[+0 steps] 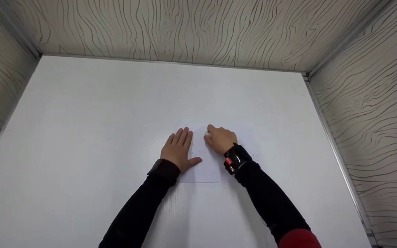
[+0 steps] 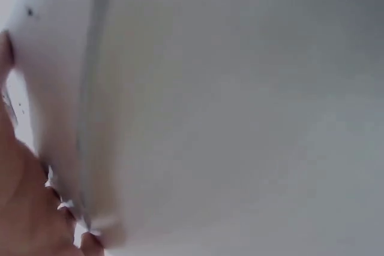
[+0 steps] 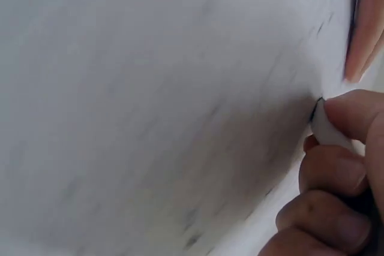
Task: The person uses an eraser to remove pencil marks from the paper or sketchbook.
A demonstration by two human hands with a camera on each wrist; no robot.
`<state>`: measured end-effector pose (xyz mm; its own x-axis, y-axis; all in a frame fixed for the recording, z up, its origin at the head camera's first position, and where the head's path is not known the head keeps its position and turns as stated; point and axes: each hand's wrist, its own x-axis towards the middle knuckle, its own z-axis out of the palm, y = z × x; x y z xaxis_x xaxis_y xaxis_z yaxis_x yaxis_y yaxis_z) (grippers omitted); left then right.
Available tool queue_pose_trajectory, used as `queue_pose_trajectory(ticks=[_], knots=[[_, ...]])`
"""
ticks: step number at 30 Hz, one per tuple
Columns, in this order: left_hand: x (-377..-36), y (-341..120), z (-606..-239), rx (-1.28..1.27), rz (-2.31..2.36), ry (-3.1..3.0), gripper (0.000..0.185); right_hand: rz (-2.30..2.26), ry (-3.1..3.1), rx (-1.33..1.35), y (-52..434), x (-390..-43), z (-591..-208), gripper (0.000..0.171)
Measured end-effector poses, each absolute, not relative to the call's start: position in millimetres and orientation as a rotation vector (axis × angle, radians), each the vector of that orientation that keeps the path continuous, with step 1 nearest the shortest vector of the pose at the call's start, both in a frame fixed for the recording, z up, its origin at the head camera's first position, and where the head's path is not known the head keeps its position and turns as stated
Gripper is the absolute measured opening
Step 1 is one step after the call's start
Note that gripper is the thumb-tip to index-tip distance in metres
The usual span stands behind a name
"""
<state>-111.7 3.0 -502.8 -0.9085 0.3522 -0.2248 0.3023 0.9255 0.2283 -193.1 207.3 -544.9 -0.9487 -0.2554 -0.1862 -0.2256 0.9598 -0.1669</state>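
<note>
A sheet of white paper (image 1: 203, 174) lies on the white table, with small dark specks and crumbs on it. My left hand (image 1: 177, 150) rests flat over the paper's left side, fingers straight and thumb spread to the right. Pinched between the thumb and curled fingers of my right hand (image 1: 223, 140) is a white eraser (image 3: 329, 129) with a dark smudged edge, pressed to the paper near its upper middle. Most of the eraser is hidden inside that hand. In the right wrist view, blurred dark flecks are scattered over the sheet, and left fingers (image 3: 367, 25) show close to the eraser.
The white tabletop (image 1: 98, 113) extends around the sheet on all sides. Panels with a wood-grain line pattern (image 1: 171, 31) stand behind it and at both sides, meeting metal framing (image 1: 336, 148) along the table's edges.
</note>
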Motion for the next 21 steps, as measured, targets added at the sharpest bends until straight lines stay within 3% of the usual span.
queue_pose_trajectory(ticks=[12, 21], knots=[[-125.2, 12.2, -567.3, 0.661, 0.38, 3.064, 0.074, -0.272, 2.912, -0.454, 209.7, -192.3, -548.7, 0.023], [-117.6, 6.5, -546.8, 0.684, 0.571, 3.024, 0.066, -0.251, 2.892, -0.369, 232.7, -201.2, -536.6, 0.021]])
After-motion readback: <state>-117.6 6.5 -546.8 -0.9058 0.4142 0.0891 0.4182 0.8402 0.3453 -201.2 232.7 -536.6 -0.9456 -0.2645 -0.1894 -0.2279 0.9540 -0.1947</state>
